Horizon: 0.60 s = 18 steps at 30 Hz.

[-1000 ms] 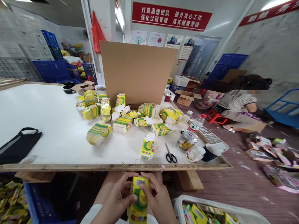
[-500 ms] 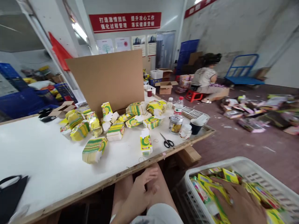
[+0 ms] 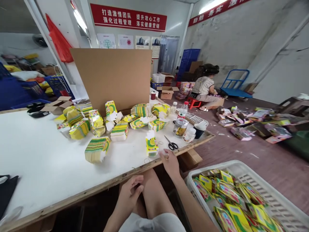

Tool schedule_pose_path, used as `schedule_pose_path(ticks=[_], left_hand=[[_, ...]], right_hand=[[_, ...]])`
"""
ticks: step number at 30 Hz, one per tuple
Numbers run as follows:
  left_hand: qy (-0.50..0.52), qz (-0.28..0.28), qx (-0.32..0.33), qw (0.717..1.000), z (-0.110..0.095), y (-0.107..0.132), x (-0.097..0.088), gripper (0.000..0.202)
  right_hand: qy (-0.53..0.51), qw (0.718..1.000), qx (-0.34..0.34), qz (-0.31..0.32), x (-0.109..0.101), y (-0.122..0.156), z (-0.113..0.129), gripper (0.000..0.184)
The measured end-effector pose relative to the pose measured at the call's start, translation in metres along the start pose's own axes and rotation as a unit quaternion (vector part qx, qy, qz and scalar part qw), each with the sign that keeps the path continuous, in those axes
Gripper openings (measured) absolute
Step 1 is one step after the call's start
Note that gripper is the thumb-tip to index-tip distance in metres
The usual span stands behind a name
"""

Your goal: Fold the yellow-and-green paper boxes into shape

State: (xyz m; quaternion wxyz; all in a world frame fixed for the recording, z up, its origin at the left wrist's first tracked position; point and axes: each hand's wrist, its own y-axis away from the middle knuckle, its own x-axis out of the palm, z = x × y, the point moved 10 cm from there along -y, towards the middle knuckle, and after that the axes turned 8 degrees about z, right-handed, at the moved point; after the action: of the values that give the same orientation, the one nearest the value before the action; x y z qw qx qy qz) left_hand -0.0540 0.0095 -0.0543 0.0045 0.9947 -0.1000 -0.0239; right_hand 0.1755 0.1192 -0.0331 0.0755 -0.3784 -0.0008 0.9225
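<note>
Over my lap, my left hand is loosely curled, thumb and fingers apart, with nothing in it. My right hand reaches over the table's front edge, fingers bent, with no object visible in it. Just beyond its fingertips stands a small yellow and green carton with its white top flaps up. Black-handled scissors lie to the right of that carton. At my right side, a white plastic basket holds many filled yellow packets.
Stacks of flat yellow cartons lie across the white table before an upright cardboard sheet. A glass jar, a red-capped bottle and a dark cup stand at the right end. Another person sits beyond, near scattered packages.
My right hand has left the packets in the basket and moved left to the table edge near the standing carton. My left hand has drawn slightly left and down over my lap.
</note>
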Motion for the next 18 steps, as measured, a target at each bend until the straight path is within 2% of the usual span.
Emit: schedule_pose_path(ticks=[3, 7, 10, 15, 18], left_hand=[[-0.001, -0.048, -0.010, 0.999, 0.003, 0.014, -0.025, 0.035], [-0.003, -0.086, -0.012, 0.996, -0.001, 0.019, -0.039, 0.039], [-0.005, -0.084, -0.009, 0.996, -0.006, 0.006, -0.033, 0.038], [-0.015, -0.038, -0.007, 0.999, -0.014, -0.035, -0.004, 0.032], [-0.029, -0.020, -0.007, 0.999, -0.015, -0.057, 0.007, 0.028]], right_hand=[[0.024, 1.000, 0.015, -0.002, 0.026, -0.028, 0.004, 0.051], [0.043, 0.999, 0.026, 0.009, 0.045, -0.041, -0.002, 0.026], [0.046, 0.998, 0.034, 0.007, 0.046, -0.041, -0.012, 0.025], [0.026, 0.999, 0.042, 0.019, 0.048, -0.043, -0.026, 0.024], [-0.007, 0.999, 0.040, 0.015, 0.048, -0.044, -0.033, 0.018]])
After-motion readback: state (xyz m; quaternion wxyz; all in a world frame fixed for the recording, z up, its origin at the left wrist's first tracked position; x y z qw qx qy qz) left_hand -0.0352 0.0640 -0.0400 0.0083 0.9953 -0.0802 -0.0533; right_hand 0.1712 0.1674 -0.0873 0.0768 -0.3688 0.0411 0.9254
